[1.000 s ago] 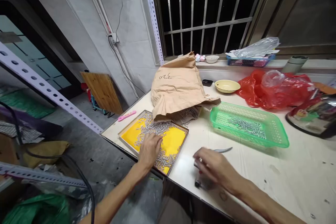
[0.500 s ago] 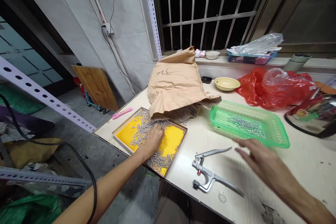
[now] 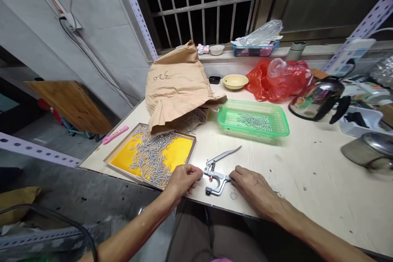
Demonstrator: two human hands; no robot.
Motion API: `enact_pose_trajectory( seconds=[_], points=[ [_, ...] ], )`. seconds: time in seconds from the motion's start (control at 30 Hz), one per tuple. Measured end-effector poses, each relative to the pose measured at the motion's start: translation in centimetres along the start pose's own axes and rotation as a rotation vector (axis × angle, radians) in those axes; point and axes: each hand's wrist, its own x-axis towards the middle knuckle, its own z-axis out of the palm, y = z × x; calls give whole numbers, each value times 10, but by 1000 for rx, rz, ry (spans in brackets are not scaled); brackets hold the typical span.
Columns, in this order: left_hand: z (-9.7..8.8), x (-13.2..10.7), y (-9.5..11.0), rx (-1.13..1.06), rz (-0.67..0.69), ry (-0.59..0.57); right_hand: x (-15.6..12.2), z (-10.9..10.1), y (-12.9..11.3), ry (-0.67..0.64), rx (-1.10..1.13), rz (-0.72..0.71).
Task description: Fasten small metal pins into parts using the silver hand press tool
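Observation:
The snap pliers (image 3: 218, 181) lie on the table top, their upper handle raised and a spring between the handles. My right hand (image 3: 253, 188) is closed over the lower handle, covering most of it. Beside the jaw, my left hand (image 3: 184, 178) is closed in a pinch; whatever is between its fingertips is too small to make out. To its left, a shallow tray (image 3: 118, 159) lined in yellow holds a heap of small silver beaded metal pieces (image 3: 150, 157). Similar pieces lie in the green plastic basket (image 3: 284, 120) behind the pliers.
A brown paper sack (image 3: 178, 86) leans open over the tray's back edge. Behind are a yellow bowl (image 3: 235, 82), a red plastic bag (image 3: 258, 82) and an electric kettle (image 3: 319, 96). A pink tool (image 3: 115, 135) lies at the left. The table's front edge runs close below my hands.
My left hand has left the tray and come right to the pliers' jaw. My right hand has moved from beside the basket onto the lower handle. The view has swung right.

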Motion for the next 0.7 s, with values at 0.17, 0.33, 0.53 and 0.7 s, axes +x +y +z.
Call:
enact_pose_trajectory(
  seconds=[0.17, 0.33, 0.53, 0.7],
  points=[
    [20, 8, -14, -8, -11, 5, -1, -2, -4, 20, -47, 7],
    [35, 0, -21, 18, -6, -9, -9, 10, 4, 45, 2, -31],
    [42, -1, -19, 103, -34, 39, -11, 30, 16, 99, 11, -42],
    [40, 6, -18, 170, -38, -12, -9, 13, 3, 53, -62, -19]
  ],
)
